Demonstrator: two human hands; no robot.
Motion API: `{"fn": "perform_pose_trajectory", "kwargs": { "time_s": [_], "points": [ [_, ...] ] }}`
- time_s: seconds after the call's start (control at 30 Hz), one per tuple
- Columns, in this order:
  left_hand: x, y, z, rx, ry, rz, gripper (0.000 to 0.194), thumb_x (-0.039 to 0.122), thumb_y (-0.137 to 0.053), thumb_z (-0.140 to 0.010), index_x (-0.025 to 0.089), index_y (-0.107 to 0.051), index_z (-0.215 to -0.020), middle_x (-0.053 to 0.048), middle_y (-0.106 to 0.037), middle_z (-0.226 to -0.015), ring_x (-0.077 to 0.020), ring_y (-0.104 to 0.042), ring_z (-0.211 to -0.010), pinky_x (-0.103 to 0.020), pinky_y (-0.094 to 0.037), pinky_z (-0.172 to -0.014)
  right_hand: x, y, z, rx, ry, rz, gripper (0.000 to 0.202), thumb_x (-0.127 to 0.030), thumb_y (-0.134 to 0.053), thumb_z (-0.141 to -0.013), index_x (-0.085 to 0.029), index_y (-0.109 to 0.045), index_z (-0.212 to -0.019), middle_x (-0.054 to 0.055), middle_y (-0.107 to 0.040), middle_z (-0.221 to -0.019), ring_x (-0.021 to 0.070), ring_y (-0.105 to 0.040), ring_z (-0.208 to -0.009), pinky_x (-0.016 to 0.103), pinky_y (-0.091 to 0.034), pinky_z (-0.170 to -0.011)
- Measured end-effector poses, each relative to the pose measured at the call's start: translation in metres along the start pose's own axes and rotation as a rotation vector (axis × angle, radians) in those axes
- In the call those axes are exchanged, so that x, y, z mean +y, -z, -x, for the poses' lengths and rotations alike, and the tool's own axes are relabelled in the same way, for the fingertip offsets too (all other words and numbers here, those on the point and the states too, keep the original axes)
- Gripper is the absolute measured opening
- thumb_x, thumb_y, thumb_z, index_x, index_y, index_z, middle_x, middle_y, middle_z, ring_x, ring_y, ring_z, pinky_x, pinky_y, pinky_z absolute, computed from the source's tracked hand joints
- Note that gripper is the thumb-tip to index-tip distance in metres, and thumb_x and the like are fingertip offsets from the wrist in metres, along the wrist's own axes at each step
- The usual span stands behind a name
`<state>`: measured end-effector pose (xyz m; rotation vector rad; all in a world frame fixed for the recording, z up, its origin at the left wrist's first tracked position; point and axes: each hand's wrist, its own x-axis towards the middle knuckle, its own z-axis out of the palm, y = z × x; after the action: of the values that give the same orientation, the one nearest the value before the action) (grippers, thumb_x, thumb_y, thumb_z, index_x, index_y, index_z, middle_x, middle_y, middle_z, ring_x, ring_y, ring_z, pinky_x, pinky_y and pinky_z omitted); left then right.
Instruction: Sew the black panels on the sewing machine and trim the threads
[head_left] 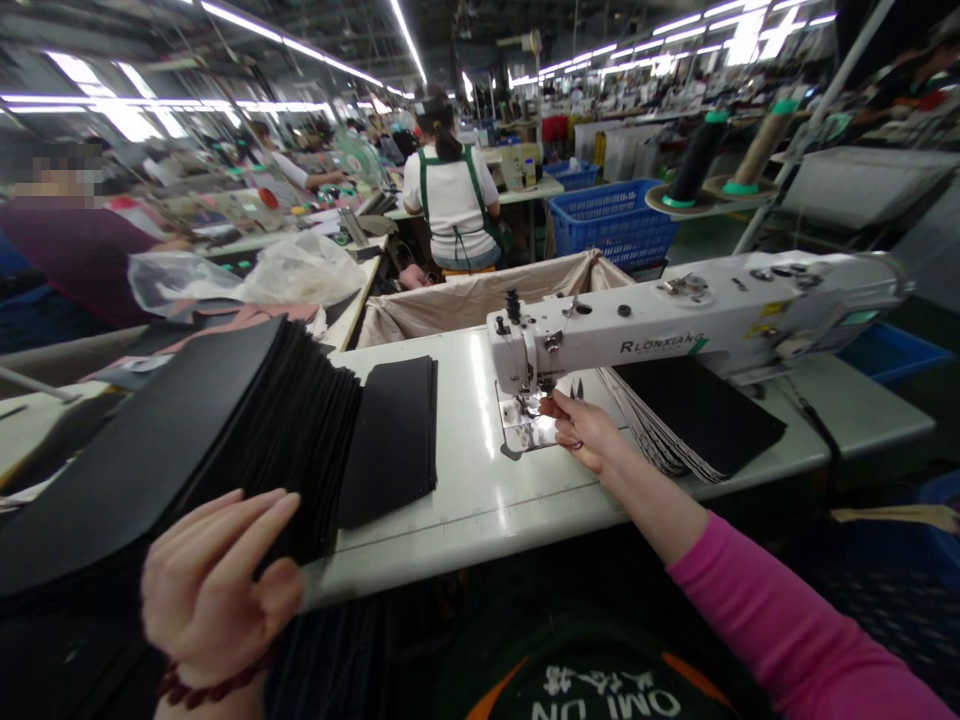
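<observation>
My left hand (217, 590) is raised in front of a tall stack of black panels (300, 440). Its fingers are stretched out and hold nothing; whether they touch the stack I cannot tell. My right hand (581, 430) is closed beside the needle area of a white sewing machine (600, 320). Dark pointed blades, apparently thread snips (577, 389), stick up from this hand. Thumb and forefinger pinch close to the presser foot; any thread there is too small to see. The metal needle plate (529, 430) lies under the machine head with no panel on it.
A smaller pile of black panels (394, 430) lies left of the machine, another pile (697, 410) under its arm. Behind the table stands a cloth-lined bin (465, 300). Thread cones (697, 160) and a blue crate (615, 220) are at the back right. Co-workers (450, 190) sit beyond.
</observation>
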<state>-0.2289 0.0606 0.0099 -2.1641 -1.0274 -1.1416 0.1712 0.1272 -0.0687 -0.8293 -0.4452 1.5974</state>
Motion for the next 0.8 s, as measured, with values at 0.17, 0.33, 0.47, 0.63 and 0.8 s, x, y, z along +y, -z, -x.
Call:
{"fn": "perform_pose_trajectory", "kwargs": {
  "time_s": [0.17,0.33,0.47,0.63,0.8],
  "points": [
    [0.050,-0.027,-0.025,-0.025,-0.212,0.040,0.055,0.020,-0.060,-0.077,0.029,-0.057,-0.132,-0.005,-0.067,-0.110,-0.0283,-0.064,-0.098,-0.051,-0.055,-0.088,-0.017,0.012,0.043,-0.073,0.084,0.352,0.033,-0.042,-0.061,-0.089,-0.011,-0.069,-0.096,0.011,-0.070,-0.096,0.0020,-0.031,-0.039,0.017,-0.024,-0.034],
    [0.064,-0.035,-0.003,-0.172,-0.075,0.174,0.064,0.004,-0.063,-0.076,0.028,-0.054,-0.135,-0.009,-0.065,-0.113,-0.0297,-0.062,-0.103,-0.050,-0.053,-0.089,-0.045,0.081,0.128,0.094,0.579,1.382,0.038,-0.038,-0.056,-0.092,-0.028,-0.057,-0.129,0.003,-0.059,-0.131,0.0222,-0.060,-0.108,0.031,-0.052,-0.084],
    [0.078,-0.058,0.012,-0.326,-0.016,0.299,0.061,0.000,-0.061,-0.079,0.024,-0.053,-0.135,-0.011,-0.062,-0.114,-0.0257,-0.062,-0.101,-0.042,-0.052,-0.087,-0.055,0.155,0.161,0.334,0.568,1.939,0.049,-0.032,-0.046,-0.096,-0.032,-0.040,-0.144,0.000,-0.040,-0.149,0.0219,-0.066,-0.098,0.029,-0.055,-0.066],
    [0.128,-0.102,0.004,-0.517,-0.009,0.496,0.049,0.005,-0.056,-0.087,0.025,-0.053,-0.131,-0.009,-0.060,-0.113,-0.0223,-0.058,-0.103,-0.037,-0.049,-0.088,-0.065,0.196,0.161,0.253,0.740,2.036,0.037,-0.018,-0.041,-0.094,-0.024,-0.054,-0.129,0.000,-0.060,-0.130,0.0194,-0.065,-0.099,0.032,-0.052,-0.080],
    [0.189,-0.141,-0.010,-0.765,0.497,0.936,0.032,0.027,-0.046,-0.098,0.027,-0.049,-0.129,-0.009,-0.058,-0.121,-0.0218,-0.058,-0.110,-0.040,-0.049,-0.095,-0.064,0.155,0.178,0.109,0.885,1.881,0.027,-0.019,-0.049,-0.094,-0.023,-0.057,-0.120,0.004,-0.064,-0.117,0.0192,-0.064,-0.093,0.033,-0.048,-0.080]
  ]
}}
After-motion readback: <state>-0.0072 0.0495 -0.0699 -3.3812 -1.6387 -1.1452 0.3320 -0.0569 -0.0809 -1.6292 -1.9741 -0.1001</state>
